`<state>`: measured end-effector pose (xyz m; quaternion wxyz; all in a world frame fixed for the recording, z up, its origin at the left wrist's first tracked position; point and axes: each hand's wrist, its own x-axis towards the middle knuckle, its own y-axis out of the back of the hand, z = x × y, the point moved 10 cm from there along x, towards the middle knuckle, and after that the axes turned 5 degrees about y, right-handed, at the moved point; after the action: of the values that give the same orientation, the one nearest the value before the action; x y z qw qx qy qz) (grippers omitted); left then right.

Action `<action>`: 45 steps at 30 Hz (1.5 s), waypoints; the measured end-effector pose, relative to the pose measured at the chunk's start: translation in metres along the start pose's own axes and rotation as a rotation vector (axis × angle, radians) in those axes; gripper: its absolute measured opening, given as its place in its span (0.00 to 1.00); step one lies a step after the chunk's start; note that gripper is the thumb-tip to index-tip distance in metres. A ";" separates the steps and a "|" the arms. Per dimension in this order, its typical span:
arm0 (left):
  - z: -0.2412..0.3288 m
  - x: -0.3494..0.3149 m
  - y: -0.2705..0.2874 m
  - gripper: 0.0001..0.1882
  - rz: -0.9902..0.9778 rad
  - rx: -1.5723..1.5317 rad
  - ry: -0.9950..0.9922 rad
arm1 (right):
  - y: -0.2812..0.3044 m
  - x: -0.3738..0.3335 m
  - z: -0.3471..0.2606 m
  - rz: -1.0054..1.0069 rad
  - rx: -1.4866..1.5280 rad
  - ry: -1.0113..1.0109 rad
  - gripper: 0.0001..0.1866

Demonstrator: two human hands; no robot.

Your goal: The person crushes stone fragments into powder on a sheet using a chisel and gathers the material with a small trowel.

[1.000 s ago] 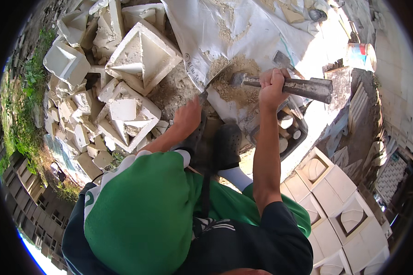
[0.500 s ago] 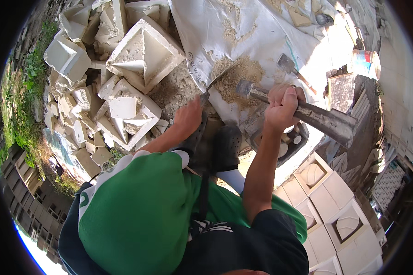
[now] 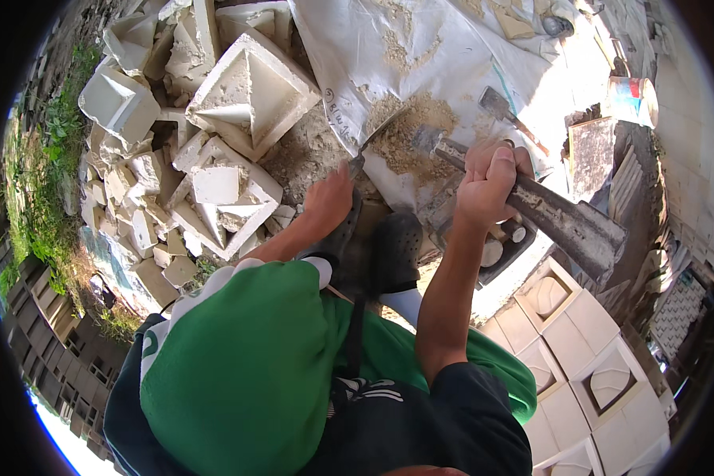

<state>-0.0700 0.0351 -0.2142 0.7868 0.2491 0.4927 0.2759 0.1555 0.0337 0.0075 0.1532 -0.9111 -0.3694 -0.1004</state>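
My left hand (image 3: 331, 198) is closed around the handle of a tool with a thin dark blade (image 3: 385, 129), seen nearly edge-on, so its exact kind is unclear. That blade reaches over a heap of crumbly tan material (image 3: 420, 131) on a white sheet (image 3: 357, 47). To the right, my right hand (image 3: 490, 184) grips a long, heavy grey metal tool (image 3: 567, 218), crusted with pale residue. Its wide end points to the lower right; its narrow end, blurred, is above the heap's right side. A flat-bladed scraper (image 3: 496, 105) lies on the sheet beyond my right hand.
Broken white plaster moulds (image 3: 254, 95) are piled at the left, beside green plants (image 3: 55, 159). A dark tray (image 3: 504, 266) holding cylindrical pieces sits under my right forearm. Pale moulded blocks (image 3: 587, 341) stand lower right. At the far right are a white bucket (image 3: 635, 101) and a board (image 3: 591, 155).
The heavy metal tool has shifted slightly right and downward at its wide end, with its narrow end now smeared by motion. My left hand has barely moved, its blade staying at the heap.
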 end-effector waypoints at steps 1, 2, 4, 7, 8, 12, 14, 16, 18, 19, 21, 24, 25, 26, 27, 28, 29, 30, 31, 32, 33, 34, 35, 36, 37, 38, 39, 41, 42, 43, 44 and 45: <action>-0.001 -0.003 0.001 0.23 0.001 0.003 0.000 | -0.001 -0.006 0.007 0.002 0.003 0.001 0.14; 0.002 -0.002 0.000 0.23 -0.001 0.015 0.006 | 0.002 -0.012 0.021 0.005 -0.097 0.008 0.14; 0.003 -0.009 -0.006 0.22 -0.016 0.029 0.009 | 0.011 -0.027 0.052 0.015 -0.205 0.007 0.13; 0.005 -0.005 -0.005 0.21 -0.003 0.098 -0.037 | 0.002 -0.023 0.085 -0.076 -0.246 -0.042 0.15; 0.001 -0.013 -0.008 0.21 -0.020 0.090 -0.023 | 0.001 -0.022 0.073 -0.031 -0.193 -0.115 0.15; 0.003 -0.002 0.002 0.21 -0.016 0.057 -0.034 | -0.006 0.000 0.010 -0.006 0.025 -0.108 0.13; 0.003 -0.003 -0.001 0.21 0.005 0.078 -0.035 | 0.007 -0.010 0.030 -0.003 -0.023 -0.067 0.12; 0.002 -0.006 -0.008 0.20 0.011 0.094 -0.038 | 0.022 -0.023 0.054 0.002 -0.083 -0.036 0.12; -0.002 -0.003 -0.012 0.23 -0.008 0.035 -0.038 | 0.018 -0.020 0.085 0.002 -0.262 -0.127 0.16; 0.000 -0.002 -0.013 0.23 -0.014 0.038 -0.043 | 0.019 -0.014 0.092 0.060 -0.158 -0.226 0.16; -0.003 -0.008 0.000 0.23 0.029 0.018 -0.024 | 0.010 -0.011 0.051 0.062 -0.066 -0.239 0.15; 0.003 -0.002 0.005 0.23 -0.006 0.030 -0.044 | 0.006 0.006 0.000 0.082 0.015 -0.086 0.14; 0.000 -0.006 0.004 0.23 -0.006 0.032 -0.039 | 0.009 -0.003 0.002 0.032 0.115 -0.071 0.14; 0.005 -0.003 0.004 0.22 0.014 0.056 -0.055 | 0.019 -0.009 0.025 0.038 0.110 -0.049 0.14; 0.008 -0.004 0.000 0.21 0.025 0.081 -0.061 | 0.033 -0.022 0.057 0.038 -0.125 -0.018 0.15; 0.007 -0.006 -0.001 0.21 0.021 0.081 -0.062 | 0.033 -0.022 0.065 0.036 -0.241 -0.006 0.16; 0.004 -0.007 -0.001 0.21 0.032 0.079 -0.065 | 0.028 -0.021 0.068 0.037 -0.361 0.005 0.16; 0.004 -0.007 -0.001 0.21 0.042 0.077 -0.067 | 0.027 -0.018 0.079 0.042 -0.264 -0.094 0.16; 0.006 -0.007 -0.001 0.21 0.041 0.077 -0.072 | 0.027 -0.016 0.086 0.048 -0.166 -0.192 0.16; 0.004 -0.014 -0.002 0.21 0.021 0.071 -0.060 | 0.026 -0.018 0.070 0.052 -0.171 -0.201 0.16; 0.001 -0.007 0.003 0.21 0.028 0.064 -0.045 | 0.019 -0.011 0.055 0.062 -0.035 -0.222 0.16; 0.002 -0.002 0.006 0.21 0.042 0.066 -0.043 | 0.015 -0.006 0.042 0.074 0.099 -0.243 0.15; 0.002 -0.003 0.002 0.23 0.023 0.059 -0.038 | 0.014 -0.004 0.022 0.080 0.119 -0.164 0.14; 0.002 -0.004 0.001 0.24 0.005 0.052 -0.033 | 0.014 -0.003 0.004 0.087 0.139 -0.083 0.13; -0.001 -0.007 0.002 0.24 0.018 0.055 -0.031 | 0.010 -0.006 -0.004 0.035 0.191 -0.026 0.13; 0.000 -0.005 -0.002 0.24 0.002 0.072 -0.025 | 0.012 -0.008 0.007 0.036 0.191 -0.008 0.13; 0.001 -0.003 -0.005 0.24 -0.017 0.090 -0.014 | 0.017 -0.017 0.030 0.019 0.072 -0.010 0.14; 0.005 -0.004 -0.006 0.22 0.009 0.087 -0.035 | 0.029 -0.032 0.073 0.001 -0.100 -0.040 0.16; 0.004 -0.003 -0.004 0.20 0.042 0.085 -0.044 | 0.024 -0.029 0.085 -0.006 -0.140 -0.059 0.16; 0.004 -0.002 -0.003 0.20 0.039 0.085 -0.046 | 0.027 -0.024 0.087 -0.004 -0.143 -0.060 0.16; 0.001 -0.007 0.000 0.21 0.052 0.074 -0.043 | 0.021 -0.018 0.079 -0.003 -0.061 -0.146 0.16; 0.000 -0.010 0.003 0.21 0.070 0.063 -0.051 | 0.015 -0.012 0.072 0.002 0.018 -0.220 0.16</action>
<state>-0.0738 0.0309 -0.2058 0.7807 0.2977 0.4721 0.2810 0.1627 0.0418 -0.0664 0.1198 -0.9155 -0.3841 0.0038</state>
